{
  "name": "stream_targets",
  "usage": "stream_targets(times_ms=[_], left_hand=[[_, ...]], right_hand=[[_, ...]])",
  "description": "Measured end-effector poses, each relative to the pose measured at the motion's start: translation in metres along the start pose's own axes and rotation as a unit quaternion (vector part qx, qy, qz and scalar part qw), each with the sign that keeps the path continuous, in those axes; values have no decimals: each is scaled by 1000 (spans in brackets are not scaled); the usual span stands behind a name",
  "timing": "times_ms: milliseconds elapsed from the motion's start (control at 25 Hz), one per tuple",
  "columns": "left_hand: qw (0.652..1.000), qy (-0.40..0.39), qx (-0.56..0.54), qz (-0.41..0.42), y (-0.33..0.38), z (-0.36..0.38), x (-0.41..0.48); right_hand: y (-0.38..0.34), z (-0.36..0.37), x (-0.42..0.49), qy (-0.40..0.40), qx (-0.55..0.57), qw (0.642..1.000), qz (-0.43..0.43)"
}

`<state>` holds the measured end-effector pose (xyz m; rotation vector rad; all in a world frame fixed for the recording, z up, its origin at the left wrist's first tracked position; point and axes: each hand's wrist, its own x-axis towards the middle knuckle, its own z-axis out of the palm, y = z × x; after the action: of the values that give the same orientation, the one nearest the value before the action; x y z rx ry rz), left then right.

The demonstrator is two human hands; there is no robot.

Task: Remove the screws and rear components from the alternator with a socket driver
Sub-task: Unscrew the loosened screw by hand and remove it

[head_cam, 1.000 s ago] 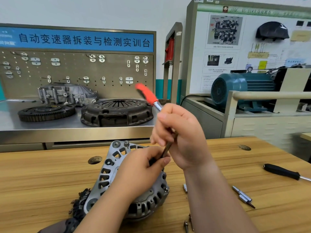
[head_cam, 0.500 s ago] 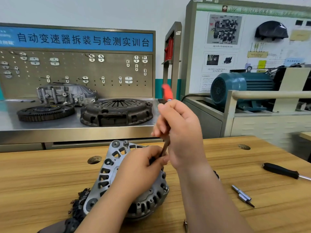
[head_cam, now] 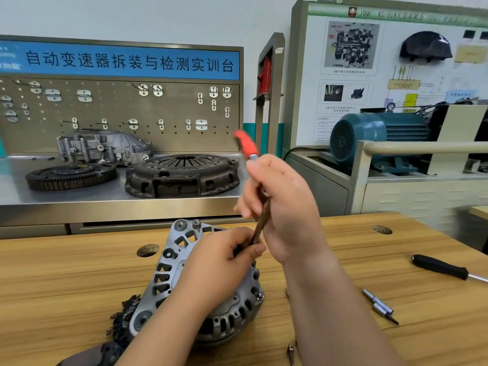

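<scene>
Currently, the head view shows one alternator (head_cam: 169,270) lying on the wooden table (head_cam: 66,286), near centre, rear face up and tilted toward the far side. One socket driver (head_cam: 260,227) stands on that rear face, leaning away, its red handle (head_cam: 247,145) uppermost and blurred.

Hand state: the left hand (head_cam: 224,265) rests on the alternator housing, fingers curled round the lower end of the driver shaft. The right hand (head_cam: 285,207) wraps the upper shaft just below the handle. The driver tip and the fastener beneath it are hidden by the left hand.

Handling: the alternator is judged heavy and rigid, a cast metal housing with ribbed vent slots. Take hold at the outer rim or the mounting ears. Avoid the dark, ragged part at its near-left edge, which looks brittle. The driver is light and stiff; its bare shaft is likely slippery, so torque is best applied at the handle.

Count of loose items: one black-handled screwdriver (head_cam: 439,266) at far right; two silver bits (head_cam: 380,306) right of the forearm; what appears to be one removed screw (head_cam: 290,351) at the near edge, possibly more out of frame.
</scene>
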<state>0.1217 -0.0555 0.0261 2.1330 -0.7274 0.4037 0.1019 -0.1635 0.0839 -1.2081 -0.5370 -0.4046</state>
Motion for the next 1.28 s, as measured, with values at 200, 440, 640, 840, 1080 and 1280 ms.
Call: stream_targets(times_ms=[200,440,640,840,1080,1280], left_hand=[[1000,-29,8,-6,2,-3,1],[1000,-6,-8,-9,2,0,1],[1000,-1,-10,-18,1,-2,-1],[1000,-1,-6,-14,3,1,2],[1000,0,20,-14,0,-1,-1],[1000,-22,21,-1,3,0,0]], right_hand=[[-1,0,-1,-38,-36,999,-5],[10,10,-3,143,-62,984,-80],[-9,-4,-2,-207,14,977,42],[10,10,-5,182,-192,954,-138],[-3,0,-3,-160,15,987,13],[7,1,-4,41,-91,992,-78]])
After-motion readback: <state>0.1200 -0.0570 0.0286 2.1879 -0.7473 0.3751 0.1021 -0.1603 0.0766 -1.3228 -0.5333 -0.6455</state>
